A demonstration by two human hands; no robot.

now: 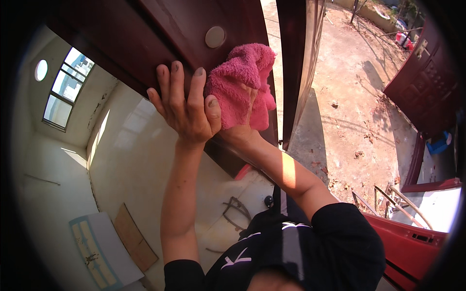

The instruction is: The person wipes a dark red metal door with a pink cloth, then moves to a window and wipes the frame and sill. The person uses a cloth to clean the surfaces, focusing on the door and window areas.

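Observation:
A dark red door leaf [153, 40] with raised panel edges fills the top centre of the view. Against its face, near the free edge, my right hand [249, 105] presses a crumpled pink terry cloth [240, 78], which hides most of the fingers. To the left of the cloth, my left hand [185, 105] rests on the door's lower part with its fingers spread and nothing in it. Its thumb lies close beside the cloth. A round pale disc [215, 37] sits on the door above both hands.
Pale walls with a barred window [68, 87] lie at left. A board [135, 238] and a pale blue-edged panel [105, 251] stand lower left. Bent metal pieces [236, 211] lie on the floor. At right are a sunlit yard [349, 109] and another dark red door [433, 80].

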